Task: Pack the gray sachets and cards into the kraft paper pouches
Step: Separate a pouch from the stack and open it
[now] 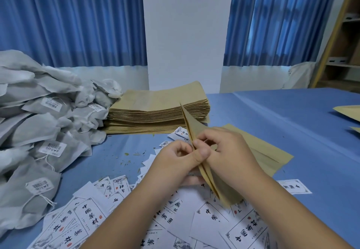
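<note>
Tan kraft paper pouch (191, 126) stands edge-up, pinched by left hand (175, 161) and right hand (228, 151), over white printed cards (85, 213) at blue table's (292, 122) near edge. Gray fabric sachets (33, 129) heaped along left edge.

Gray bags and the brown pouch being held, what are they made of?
The gray bags look like thin, soft cloth, perhaps a nonwoven kind: matte, puffy and softly wrinkled. The brown pouch looks like kraft paper: dull tan, flat, with crisp straight edges and sharp folds.
</note>
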A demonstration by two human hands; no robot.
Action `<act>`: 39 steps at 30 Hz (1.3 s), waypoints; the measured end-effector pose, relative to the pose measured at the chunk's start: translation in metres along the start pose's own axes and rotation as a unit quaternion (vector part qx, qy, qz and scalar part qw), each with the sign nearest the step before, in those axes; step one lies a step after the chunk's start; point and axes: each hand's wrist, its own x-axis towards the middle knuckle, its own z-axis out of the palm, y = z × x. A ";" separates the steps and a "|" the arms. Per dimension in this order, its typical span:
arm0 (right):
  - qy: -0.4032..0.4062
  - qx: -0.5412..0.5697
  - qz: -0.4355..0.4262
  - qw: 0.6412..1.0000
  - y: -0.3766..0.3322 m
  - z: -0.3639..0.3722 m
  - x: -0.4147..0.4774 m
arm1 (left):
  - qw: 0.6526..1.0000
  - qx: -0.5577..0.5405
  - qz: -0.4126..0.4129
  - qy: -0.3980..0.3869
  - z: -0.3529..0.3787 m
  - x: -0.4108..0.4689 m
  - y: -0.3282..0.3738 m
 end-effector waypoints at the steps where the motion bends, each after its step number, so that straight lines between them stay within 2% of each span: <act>1: 0.007 0.006 0.006 1.000 -0.001 0.000 0.000 | 1.000 -0.007 0.003 -0.005 -0.001 0.001 0.000; 5: 0.036 0.015 0.039 0.999 -0.001 -0.001 0.000 | 1.000 -0.007 0.008 -0.009 -0.005 0.000 0.004; 10: 0.047 0.002 0.048 0.998 -0.002 -0.005 0.000 | 0.998 -0.061 -0.004 0.010 -0.004 0.001 0.006; 16: 0.008 -0.122 -0.020 0.992 -0.015 0.004 -0.004 | 0.997 0.012 -0.005 0.077 0.012 0.004 0.005; 19: 0.004 -0.160 -0.027 0.987 -0.019 0.003 -0.004 | 0.995 0.047 0.015 0.087 0.019 0.000 0.005; 23: -0.032 -0.198 -0.034 0.979 -0.021 -0.001 -0.005 | 0.996 0.071 0.028 0.044 0.022 -0.004 0.007; 29: -0.072 -0.173 -0.009 0.982 -0.025 0.000 -0.003 | 0.996 0.085 0.035 0.009 0.014 -0.004 0.009; 34: -0.035 -0.146 0.004 0.989 -0.021 -0.001 -0.003 | 0.997 0.067 0.030 0.014 0.010 -0.004 0.008; 39: 0.024 -0.129 -0.013 0.991 -0.023 -0.008 -0.002 | 0.994 0.053 0.041 0.084 0.014 -0.003 0.007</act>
